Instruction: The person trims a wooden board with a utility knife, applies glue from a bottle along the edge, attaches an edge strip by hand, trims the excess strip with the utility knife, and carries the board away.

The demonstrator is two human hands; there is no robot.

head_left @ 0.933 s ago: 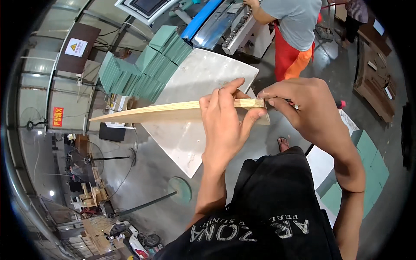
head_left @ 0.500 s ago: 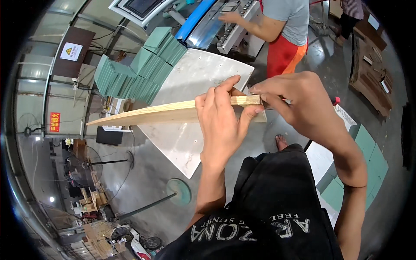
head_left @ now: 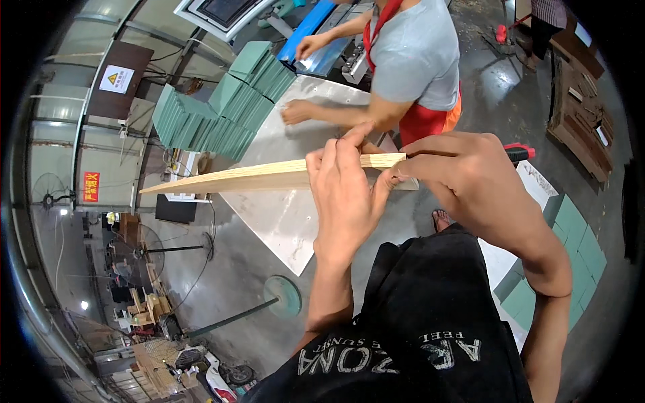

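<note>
A thin pale wooden board (head_left: 248,176) is held edge-up in front of me and stretches away to the left. My left hand (head_left: 345,198) grips it near its right end, thumb on the near face and fingers over the top edge. At that end, my right hand (head_left: 463,164) is closed with its fingertips bent toward the board's corner. Its own knuckles hide most of what those fingers hold. Past the right wrist shows a red and black handle (head_left: 519,152); I cannot tell whether it belongs to something in that hand.
Beyond the board is a pale tabletop (head_left: 269,225), with stacked green panels (head_left: 195,124) at its far left. Another person (head_left: 416,60) leans over its far side by a blue machine (head_left: 322,43). More green panels (head_left: 578,235) stand right; a round-based stand (head_left: 282,295) is lower left.
My right hand has turned and come closer over the board's end, hiding its fingertips more. More of the red and black handle shows. The other person has moved left, reaching over the tabletop.
</note>
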